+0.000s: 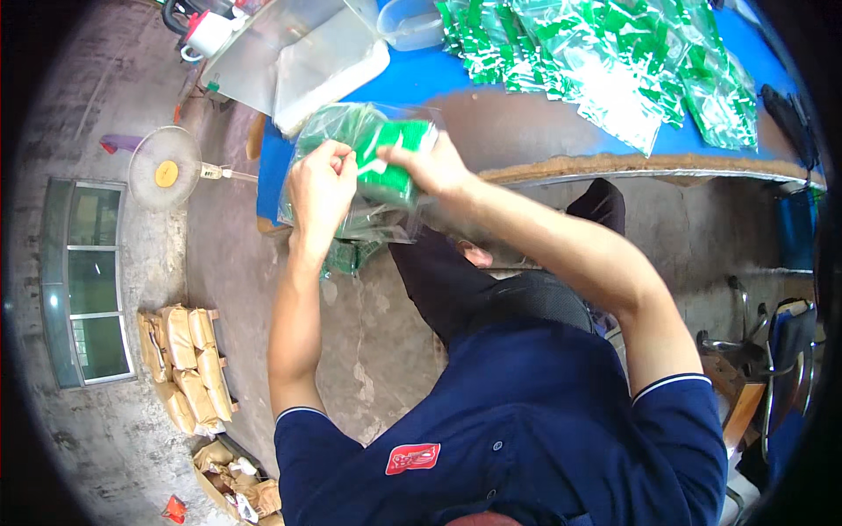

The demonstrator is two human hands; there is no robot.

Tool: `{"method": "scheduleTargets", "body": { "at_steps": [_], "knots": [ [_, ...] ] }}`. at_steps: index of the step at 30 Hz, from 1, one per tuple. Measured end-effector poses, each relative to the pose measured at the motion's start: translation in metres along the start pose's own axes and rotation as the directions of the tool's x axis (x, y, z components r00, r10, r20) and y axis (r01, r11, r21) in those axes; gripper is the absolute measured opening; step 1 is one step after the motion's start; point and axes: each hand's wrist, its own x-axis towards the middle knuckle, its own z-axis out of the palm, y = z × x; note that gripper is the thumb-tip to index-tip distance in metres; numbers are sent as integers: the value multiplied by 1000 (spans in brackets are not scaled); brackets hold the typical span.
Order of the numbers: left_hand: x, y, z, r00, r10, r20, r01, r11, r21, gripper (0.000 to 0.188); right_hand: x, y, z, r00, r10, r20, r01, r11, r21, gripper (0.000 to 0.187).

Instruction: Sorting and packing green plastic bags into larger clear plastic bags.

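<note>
My left hand [321, 188] is closed in a pinch on the edge of a clear plastic bag [367, 228], near the table's left end. In my right hand [431, 168] is a green packet with a white patch [388, 182], its thumb pressed across the top. The packet lies against or inside the bag; the shine of the plastic and some blur hide which. More green shows through the plastic around the fingers of both hands.
A large pile of green-and-clear packets [605, 53] covers the blue tabletop [421, 79] at the far right. Translucent bins [333, 74] stand at the far left, near a fan [167, 171]. Brown sacks [189, 359] are stacked by the wall; a chair [785, 368] is at right.
</note>
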Motion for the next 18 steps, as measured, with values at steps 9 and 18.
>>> {"method": "scheduleTargets", "body": {
  "at_steps": [9,18],
  "knots": [
    [18,12,-16,983,87,-161,-73,993,93,13,37,-29,79,993,115,21,-111,985,-132,101],
    [27,-135,-13,876,-463,137,413,571,-710,71,22,-59,59,929,238,283,-173,956,-237,78]
  ]
}}
